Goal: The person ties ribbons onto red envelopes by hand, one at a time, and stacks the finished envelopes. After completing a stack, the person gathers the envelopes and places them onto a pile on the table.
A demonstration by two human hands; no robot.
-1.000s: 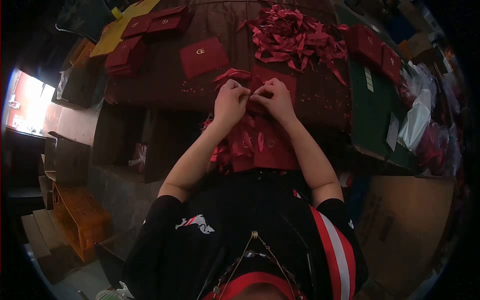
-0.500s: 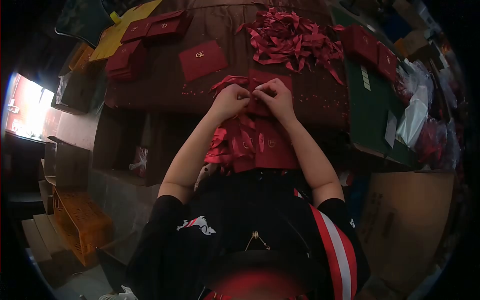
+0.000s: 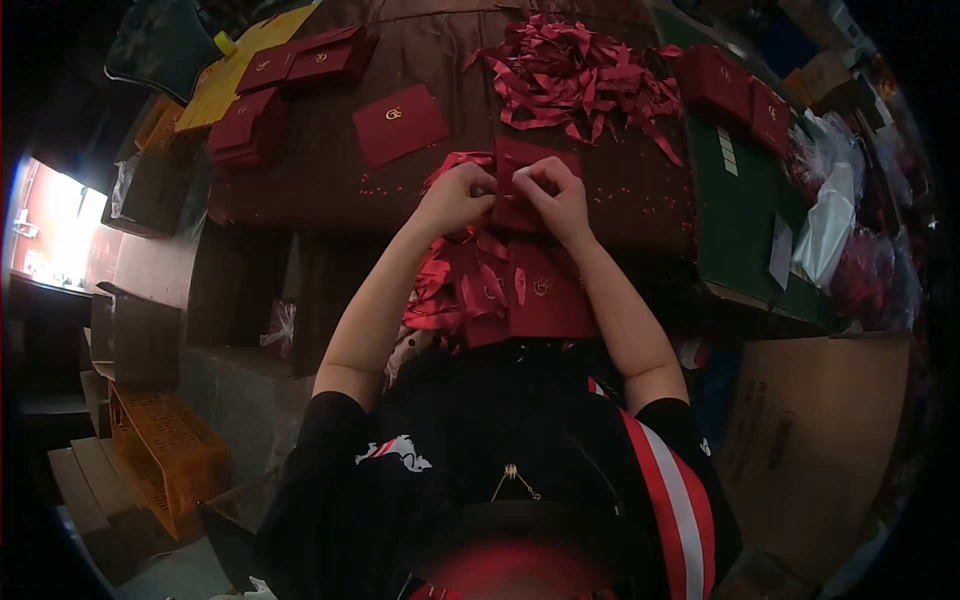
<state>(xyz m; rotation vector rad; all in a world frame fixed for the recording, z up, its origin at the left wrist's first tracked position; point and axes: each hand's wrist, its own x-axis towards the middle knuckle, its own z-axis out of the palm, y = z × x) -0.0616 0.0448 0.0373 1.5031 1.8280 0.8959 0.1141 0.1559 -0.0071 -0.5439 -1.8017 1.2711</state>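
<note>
My left hand [image 3: 460, 200] is closed in a pinch at the left edge of a dark red envelope-like pouch [image 3: 517, 215]. Red ribbon [image 3: 462, 159] shows just above that hand and seems held in it. Over the pouch's right side, my right hand [image 3: 557, 200] pinches thumb against fingers; what sits between them is too small to make out. Below the hands, in my lap, lie more red pouches [image 3: 550, 300] with gold emblems, beside a bunch of loose red ribbons [image 3: 432, 290].
A heap of red ribbons [image 3: 585, 80] lies on the brown-covered table [image 3: 330, 190]. One pouch [image 3: 400, 122] lies at centre-left; stacks of pouches [image 3: 245, 130] stand left and others [image 3: 715, 85] right. An orange crate [image 3: 165, 450] and a cardboard box [image 3: 810, 440] flank me.
Both hands stay close together over the pouch, with only small finger shifts; my right thumb and fingertips have moved slightly right. The whole view has shifted a little.
</note>
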